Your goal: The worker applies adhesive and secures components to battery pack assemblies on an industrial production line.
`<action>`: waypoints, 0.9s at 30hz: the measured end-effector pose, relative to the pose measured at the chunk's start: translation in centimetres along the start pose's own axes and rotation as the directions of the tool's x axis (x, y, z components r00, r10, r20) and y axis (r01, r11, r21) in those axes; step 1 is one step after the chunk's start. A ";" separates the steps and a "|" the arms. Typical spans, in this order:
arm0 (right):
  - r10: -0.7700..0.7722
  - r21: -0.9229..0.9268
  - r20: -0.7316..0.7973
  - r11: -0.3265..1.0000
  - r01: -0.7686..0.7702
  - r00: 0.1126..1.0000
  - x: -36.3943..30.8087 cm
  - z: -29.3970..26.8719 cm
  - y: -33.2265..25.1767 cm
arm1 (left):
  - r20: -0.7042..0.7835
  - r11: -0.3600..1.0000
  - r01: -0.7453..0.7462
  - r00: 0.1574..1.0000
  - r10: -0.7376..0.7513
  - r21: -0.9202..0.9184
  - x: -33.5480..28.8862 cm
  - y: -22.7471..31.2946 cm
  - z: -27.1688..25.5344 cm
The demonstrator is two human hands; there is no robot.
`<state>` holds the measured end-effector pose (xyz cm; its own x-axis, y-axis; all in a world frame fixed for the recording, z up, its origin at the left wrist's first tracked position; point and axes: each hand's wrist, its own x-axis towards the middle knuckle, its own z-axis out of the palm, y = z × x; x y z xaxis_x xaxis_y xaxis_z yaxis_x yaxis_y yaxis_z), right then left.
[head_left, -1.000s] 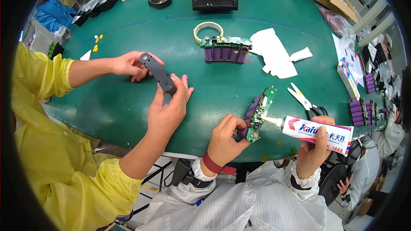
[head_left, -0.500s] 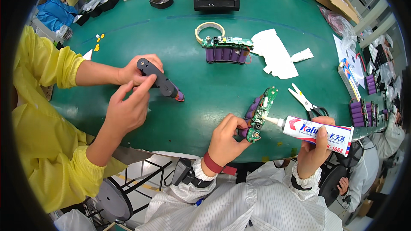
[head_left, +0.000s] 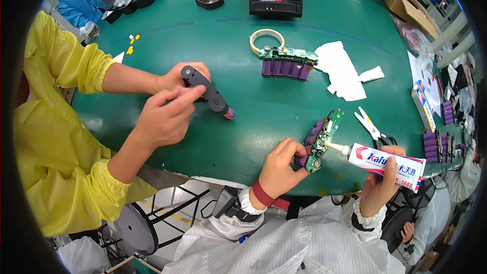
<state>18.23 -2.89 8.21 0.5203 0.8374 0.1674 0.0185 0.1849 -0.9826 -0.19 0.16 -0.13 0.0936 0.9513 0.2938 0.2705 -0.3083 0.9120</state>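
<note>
The small battery pack (head_left: 318, 139), purple cells under a green circuit board, lies near the front edge of the green surface (head_left: 203, 45). My left hand (head_left: 280, 166) has its fingers closed on the pack's near end. My right hand (head_left: 381, 185) grips a white adhesive tube (head_left: 388, 160), its nozzle touching the board. Scissors (head_left: 372, 128) lie just beside. To my left, another person's hands (head_left: 170, 116) hold a dark grey handle casing (head_left: 205, 90).

Green table (head_left: 203, 45): tape roll (head_left: 267, 39), scissors (head_left: 371, 128), white paper scraps (head_left: 342, 71) (right side).
</note>
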 end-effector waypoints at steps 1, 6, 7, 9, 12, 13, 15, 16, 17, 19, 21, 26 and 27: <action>-0.005 0.004 0.009 1.000 0.005 1.000 0.0 -0.1 0.0 | 0.000 1.000 -0.001 1.000 0.001 0.002 0.0 0.1 0.0; -0.013 0.002 0.006 1.000 0.013 1.000 0.1 0.1 0.0 | 0.005 1.000 0.002 1.000 -0.002 0.005 0.0 0.0 0.0; -0.010 0.002 0.005 1.000 0.010 1.000 0.1 0.2 -0.1 | 0.005 1.000 0.003 1.000 -0.003 0.007 0.0 0.0 0.0; -0.005 0.001 0.003 1.000 0.005 1.000 0.2 0.2 -0.1 | 0.004 1.000 0.003 1.000 -0.003 0.007 0.1 -0.1 0.0; -0.019 0.003 0.010 1.000 0.019 1.000 0.0 0.1 -0.5 | 0.001 1.000 -0.003 1.000 0.003 0.000 0.0 0.2 -0.1; -0.013 0.001 0.008 1.000 0.013 1.000 0.1 0.1 -0.5 | 0.004 1.000 0.001 1.000 -0.001 -0.007 0.1 0.2 0.0; -0.011 -0.004 0.002 1.000 0.011 1.000 0.1 0.1 -0.5 | 0.009 1.000 -0.002 1.000 0.002 -0.007 0.2 0.1 0.0; -0.004 -0.002 0.001 1.000 0.004 1.000 0.1 0.2 -0.5 | 0.012 1.000 -0.003 1.000 0.003 -0.003 0.2 0.0 0.0; 0.002 0.001 0.001 1.000 -0.002 1.000 0.1 0.3 -0.5 | 0.015 1.000 -0.005 1.000 0.005 -0.007 0.2 0.0 0.0; -0.016 -0.004 -0.017 1.000 0.016 1.000 0.0 0.8 -0.4 | 0.008 1.000 0.001 1.000 -0.001 -0.003 0.1 0.0 0.0; -0.033 -0.007 -0.034 0.999 0.032 0.999 0.0 0.6 -0.4 | 0.010 1.000 -0.004 1.000 0.004 0.001 0.1 0.0 0.0; 0.011 0.018 0.036 1.000 -0.012 0.999 -0.1 0.0 -0.5 | 0.001 1.000 -0.012 1.000 0.012 0.007 0.0 0.1 0.0; 0.011 0.017 0.035 1.000 -0.011 0.999 -0.1 -0.1 -0.5 | 0.003 1.000 -0.013 1.000 0.013 0.008 0.0 0.1 0.0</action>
<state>18.23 -3.08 8.68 0.4905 0.8567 0.1597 -0.0019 0.1843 -0.9829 -0.12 0.12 -0.03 0.1003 0.9472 0.3046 0.2767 -0.3206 0.9059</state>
